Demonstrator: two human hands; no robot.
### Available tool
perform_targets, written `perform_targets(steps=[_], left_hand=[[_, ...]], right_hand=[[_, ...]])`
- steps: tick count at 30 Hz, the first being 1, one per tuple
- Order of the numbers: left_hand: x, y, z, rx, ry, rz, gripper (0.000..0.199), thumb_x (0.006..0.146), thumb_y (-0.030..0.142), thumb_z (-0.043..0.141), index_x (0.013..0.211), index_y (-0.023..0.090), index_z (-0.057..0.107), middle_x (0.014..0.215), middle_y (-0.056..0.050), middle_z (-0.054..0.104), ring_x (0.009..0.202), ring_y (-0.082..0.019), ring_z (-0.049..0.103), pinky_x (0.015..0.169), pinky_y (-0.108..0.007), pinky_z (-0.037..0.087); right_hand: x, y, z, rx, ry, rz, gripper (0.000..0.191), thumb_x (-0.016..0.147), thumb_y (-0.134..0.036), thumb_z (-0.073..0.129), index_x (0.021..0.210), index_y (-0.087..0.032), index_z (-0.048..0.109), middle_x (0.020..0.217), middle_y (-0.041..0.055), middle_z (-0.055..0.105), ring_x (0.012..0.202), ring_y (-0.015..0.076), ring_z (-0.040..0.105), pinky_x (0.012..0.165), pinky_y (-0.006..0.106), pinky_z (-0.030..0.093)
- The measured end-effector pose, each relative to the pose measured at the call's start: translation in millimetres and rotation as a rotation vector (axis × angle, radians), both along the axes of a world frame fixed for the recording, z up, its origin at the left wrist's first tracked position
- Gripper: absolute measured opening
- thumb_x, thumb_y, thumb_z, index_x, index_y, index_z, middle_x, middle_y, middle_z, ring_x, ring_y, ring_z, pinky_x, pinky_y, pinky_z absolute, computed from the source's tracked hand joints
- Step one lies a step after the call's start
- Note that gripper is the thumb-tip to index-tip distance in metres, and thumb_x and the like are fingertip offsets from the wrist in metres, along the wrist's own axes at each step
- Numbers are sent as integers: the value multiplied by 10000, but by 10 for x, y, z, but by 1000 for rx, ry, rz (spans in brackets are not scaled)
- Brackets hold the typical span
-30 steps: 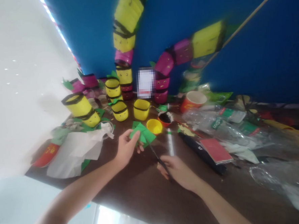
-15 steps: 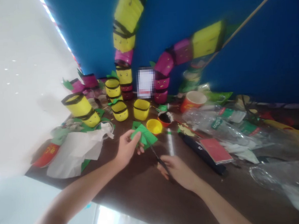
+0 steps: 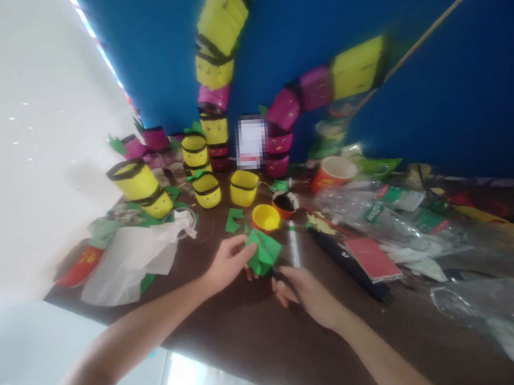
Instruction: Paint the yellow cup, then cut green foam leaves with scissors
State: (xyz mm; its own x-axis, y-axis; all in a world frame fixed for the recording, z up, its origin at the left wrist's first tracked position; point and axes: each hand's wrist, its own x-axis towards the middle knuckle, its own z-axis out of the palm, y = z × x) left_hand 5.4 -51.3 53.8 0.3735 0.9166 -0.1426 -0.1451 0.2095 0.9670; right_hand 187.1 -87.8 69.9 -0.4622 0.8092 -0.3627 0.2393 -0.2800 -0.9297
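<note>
My left hand (image 3: 231, 260) pinches a piece of green paper (image 3: 265, 255) between thumb and fingers, above the table. Dark-handled scissors (image 3: 291, 288) are in my right hand (image 3: 307, 294), its fingers closed round the handles. Their blades reach up to the green sheet, and most of their length is hidden behind it. Just beyond the sheet stands a small yellow cup (image 3: 266, 218). Another green paper scrap (image 3: 233, 219), with a notch cut out of it, lies on the table behind my left hand.
Yellow cups with black rims (image 3: 244, 188) stand behind my hands. Plastic bottles (image 3: 375, 211), a dark blue pouch (image 3: 350, 262) and a red packet (image 3: 371, 258) lie to the right. White paper (image 3: 131, 264) covers the left side. A phone (image 3: 251, 140) leans at the back.
Both the green paper and my left hand have come nearer and slightly right. The paper has turned, now covering the blades. The notched scrap behind has come into fuller view.
</note>
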Motion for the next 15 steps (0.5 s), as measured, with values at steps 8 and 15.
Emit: perform_targets(steps=[8, 15], left_hand=[[5, -4, 32, 2, 8, 2, 317, 784, 438, 572, 710, 131, 551, 520, 15, 567, 422, -100, 557, 370, -191, 444], [3, -11, 13, 6, 15, -4, 308, 789, 434, 565, 732, 131, 548, 531, 15, 563, 422, -98, 552, 375, -192, 437]], right_hand=[[2, -5, -14, -25, -4, -3, 558, 655, -728, 527, 637, -172, 478, 488, -39, 444, 481, 90, 408, 473, 225, 329], [-9, -5, -13, -24, 33, -22, 556, 644, -725, 541, 643, -172, 484, 501, -36, 463, 494, 90, 420, 487, 229, 344]])
